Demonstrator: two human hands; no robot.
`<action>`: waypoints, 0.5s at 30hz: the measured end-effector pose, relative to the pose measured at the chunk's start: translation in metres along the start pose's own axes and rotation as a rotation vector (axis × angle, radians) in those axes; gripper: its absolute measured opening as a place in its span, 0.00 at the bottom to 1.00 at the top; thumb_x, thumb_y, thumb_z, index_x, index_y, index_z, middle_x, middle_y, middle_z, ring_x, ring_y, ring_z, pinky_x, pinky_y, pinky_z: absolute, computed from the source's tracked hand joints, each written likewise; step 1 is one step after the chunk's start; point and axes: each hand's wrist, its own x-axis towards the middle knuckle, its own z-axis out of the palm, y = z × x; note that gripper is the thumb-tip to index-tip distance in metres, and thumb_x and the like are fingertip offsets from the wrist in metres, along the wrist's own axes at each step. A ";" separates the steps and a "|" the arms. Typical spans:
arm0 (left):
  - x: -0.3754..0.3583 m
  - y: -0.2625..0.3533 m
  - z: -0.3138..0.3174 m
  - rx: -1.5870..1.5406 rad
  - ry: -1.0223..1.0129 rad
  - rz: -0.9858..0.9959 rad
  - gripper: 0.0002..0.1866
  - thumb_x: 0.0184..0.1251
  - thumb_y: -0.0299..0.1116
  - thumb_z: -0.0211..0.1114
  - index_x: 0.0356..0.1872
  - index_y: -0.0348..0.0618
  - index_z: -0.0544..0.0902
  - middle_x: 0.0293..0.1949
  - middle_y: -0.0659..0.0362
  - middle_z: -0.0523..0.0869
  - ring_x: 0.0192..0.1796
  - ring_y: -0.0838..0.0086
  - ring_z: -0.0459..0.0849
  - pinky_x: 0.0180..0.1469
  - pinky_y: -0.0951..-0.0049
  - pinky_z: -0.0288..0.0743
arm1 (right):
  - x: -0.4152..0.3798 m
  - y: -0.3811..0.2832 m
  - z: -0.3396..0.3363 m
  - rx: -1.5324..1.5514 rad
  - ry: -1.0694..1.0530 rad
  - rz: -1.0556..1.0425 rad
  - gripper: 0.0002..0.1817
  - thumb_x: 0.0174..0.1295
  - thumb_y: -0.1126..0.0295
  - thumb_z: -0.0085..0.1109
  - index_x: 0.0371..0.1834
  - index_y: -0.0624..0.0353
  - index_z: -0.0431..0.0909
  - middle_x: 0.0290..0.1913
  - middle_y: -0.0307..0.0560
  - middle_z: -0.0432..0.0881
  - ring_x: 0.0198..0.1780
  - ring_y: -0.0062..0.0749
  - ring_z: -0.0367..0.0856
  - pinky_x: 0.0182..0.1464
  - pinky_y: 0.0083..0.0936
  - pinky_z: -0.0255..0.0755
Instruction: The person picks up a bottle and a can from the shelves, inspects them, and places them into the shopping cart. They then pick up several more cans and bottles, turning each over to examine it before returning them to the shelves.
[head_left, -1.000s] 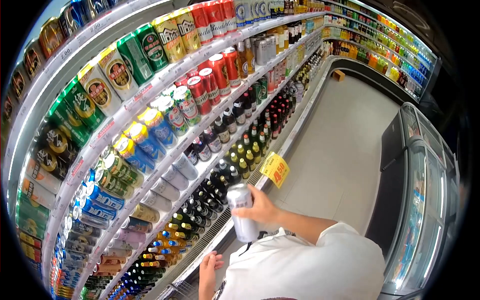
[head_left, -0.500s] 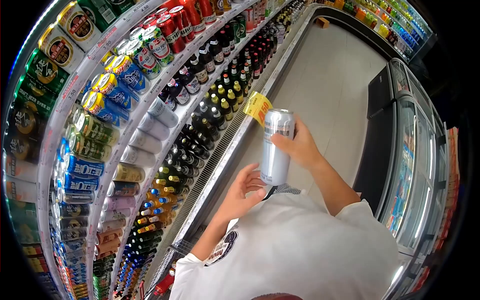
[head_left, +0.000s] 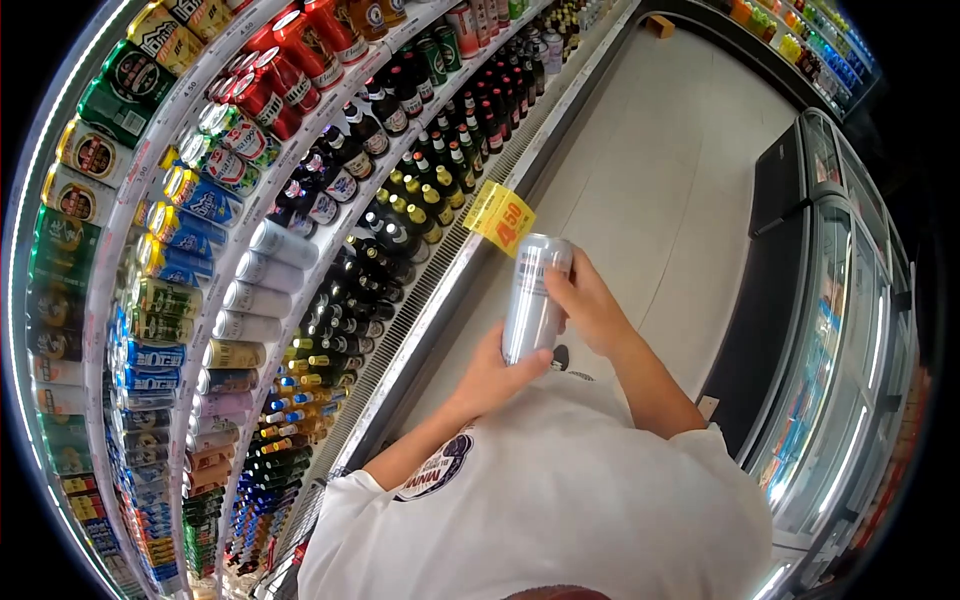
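A tall silver-white drink can [head_left: 532, 295] is held upright, slightly tilted, in front of my chest. My right hand [head_left: 583, 300] grips its upper right side, thumb across the front. Lower down, my left hand [head_left: 500, 368] is wrapped around the can's base, with its thumb along the bottom front. Just behind the can's top, a yellow price card [head_left: 500, 217] reading 4.50 stands at the shelf edge. The fingers behind the can are partly hidden.
On the left rises a curved shelf with silver-white cans [head_left: 258, 298], blue cans [head_left: 180, 235], red cans [head_left: 305, 48] and rows of dark bottles [head_left: 385, 240]. A pale tiled floor [head_left: 670, 150] runs ahead. Along the right stands a glass-doored freezer [head_left: 845, 330].
My left hand, open and apart from the can before, has closed around its lower part. The can has shifted slightly left and down, and the view has moved a little.
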 end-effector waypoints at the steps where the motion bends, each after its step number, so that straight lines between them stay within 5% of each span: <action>1: 0.011 0.003 0.010 0.038 0.021 0.003 0.32 0.61 0.42 0.71 0.60 0.31 0.70 0.49 0.53 0.81 0.46 0.73 0.81 0.48 0.71 0.77 | 0.000 -0.008 -0.009 -0.130 -0.003 -0.039 0.42 0.66 0.51 0.63 0.73 0.63 0.53 0.54 0.50 0.77 0.49 0.29 0.79 0.48 0.28 0.77; 5: 0.052 0.003 0.041 0.234 0.142 -0.058 0.33 0.59 0.42 0.72 0.58 0.29 0.69 0.45 0.51 0.82 0.43 0.72 0.82 0.46 0.70 0.77 | 0.015 -0.010 -0.061 -0.403 0.005 -0.209 0.60 0.56 0.54 0.73 0.77 0.71 0.38 0.61 0.62 0.72 0.53 0.37 0.80 0.55 0.32 0.77; 8: 0.078 0.018 0.059 0.244 0.152 -0.086 0.34 0.59 0.43 0.72 0.58 0.28 0.69 0.43 0.50 0.81 0.42 0.71 0.81 0.45 0.69 0.77 | 0.024 -0.033 -0.082 -0.430 -0.002 -0.229 0.60 0.56 0.56 0.73 0.78 0.69 0.37 0.61 0.62 0.72 0.54 0.39 0.79 0.55 0.32 0.76; 9: 0.089 0.012 0.062 0.280 0.206 -0.020 0.30 0.55 0.46 0.74 0.47 0.32 0.72 0.39 0.51 0.81 0.39 0.69 0.80 0.40 0.67 0.76 | 0.029 -0.043 -0.088 -0.408 -0.009 -0.191 0.60 0.55 0.60 0.74 0.79 0.65 0.35 0.61 0.62 0.72 0.54 0.39 0.79 0.55 0.32 0.77; 13: 0.122 0.024 0.054 0.545 0.224 -0.007 0.42 0.53 0.48 0.74 0.61 0.27 0.67 0.48 0.38 0.81 0.49 0.49 0.84 0.50 0.56 0.77 | 0.066 -0.054 -0.102 -0.337 -0.031 -0.269 0.58 0.54 0.64 0.76 0.79 0.56 0.39 0.59 0.59 0.74 0.53 0.39 0.81 0.52 0.33 0.79; 15: 0.142 0.026 0.045 0.629 0.300 0.032 0.42 0.53 0.49 0.74 0.61 0.28 0.67 0.49 0.38 0.81 0.49 0.48 0.83 0.50 0.55 0.77 | 0.087 -0.066 -0.104 -0.463 0.001 -0.265 0.53 0.53 0.62 0.76 0.76 0.59 0.47 0.56 0.58 0.76 0.50 0.37 0.82 0.48 0.32 0.79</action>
